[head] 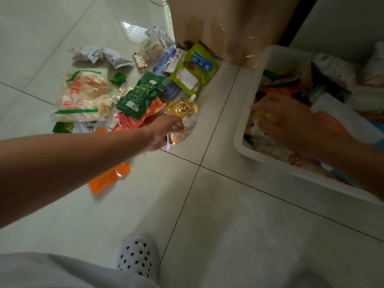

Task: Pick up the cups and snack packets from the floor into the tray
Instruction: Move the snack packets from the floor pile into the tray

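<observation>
Left hand [163, 133] pinches a clear crinkly packet [185, 129] at the edge of the snack pile [143, 92] on the floor [207, 215]. Right hand [286, 121] sits in the white tray [252, 88], maybe on a yellow packet [268, 117]; can't tell its grip, too blurred.

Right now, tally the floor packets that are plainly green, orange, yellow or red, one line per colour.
Green: 4 (lime pouch, dark green pouch, small wrapper, partly hidden packet)
Orange: 1 (orange packet)
Yellow: 1 (spout pouch)
Red: 1 (red packet)
Total: 7
The clear packet in the left hand is left out.
</observation>
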